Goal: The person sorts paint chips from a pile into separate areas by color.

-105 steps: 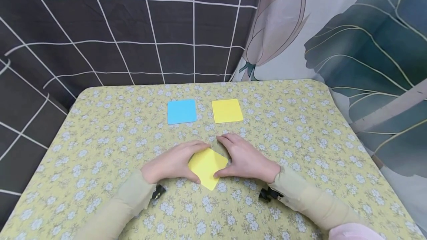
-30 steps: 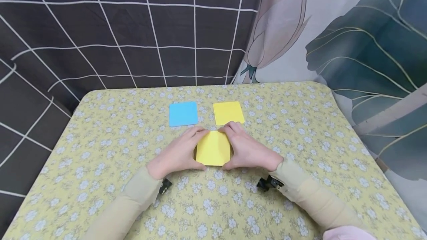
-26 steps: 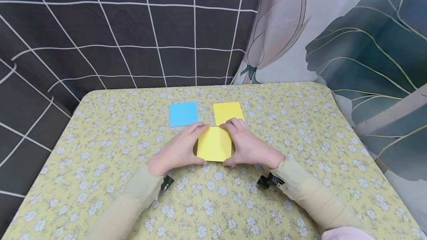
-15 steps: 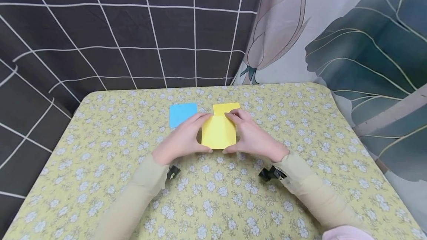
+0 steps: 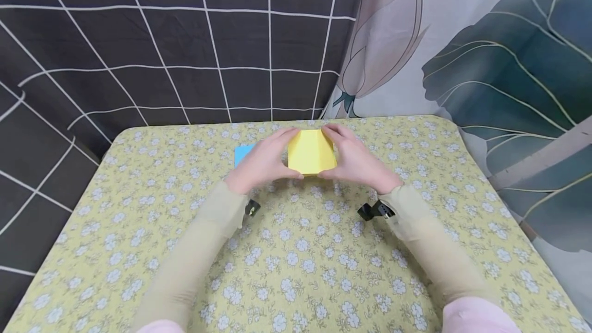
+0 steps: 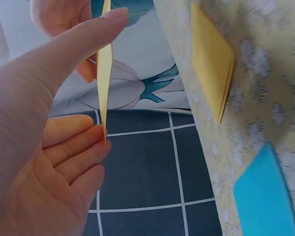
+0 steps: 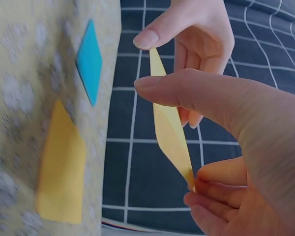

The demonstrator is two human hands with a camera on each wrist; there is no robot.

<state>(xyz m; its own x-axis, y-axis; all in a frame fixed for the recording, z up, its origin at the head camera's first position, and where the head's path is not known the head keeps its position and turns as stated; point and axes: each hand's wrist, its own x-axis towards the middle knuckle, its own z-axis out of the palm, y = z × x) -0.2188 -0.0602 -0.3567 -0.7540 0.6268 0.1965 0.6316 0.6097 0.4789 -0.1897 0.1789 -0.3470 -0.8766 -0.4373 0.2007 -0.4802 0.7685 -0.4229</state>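
Both hands hold a thin yellow square sheet [image 5: 311,152] by its opposite sides, the left hand [image 5: 265,162] at its left and the right hand [image 5: 359,161] at its right. Thumbs grip its near corners and fingers its far corners. In the left wrist view the sheet [image 6: 104,81] appears nearly edge-on, raised off the table and slightly bowed. Below it on the cloth lies a yellow square [image 7: 63,169], hidden from the head view by the held sheet. A blue square [image 5: 242,153] beside it shows partly behind the left hand.
The table [image 5: 296,281] wears a yellow floral cloth. Behind it hangs a dark cloth with a white grid [image 5: 152,40]; a curtain with large leaf prints [image 5: 504,81] hangs at the right. Small black devices [image 5: 375,211] sit on the wrists.
The yellow sheet was turned from a diamond to a square stance. Both hands then carried it away from the body and slightly right, over the yellow square on the table.
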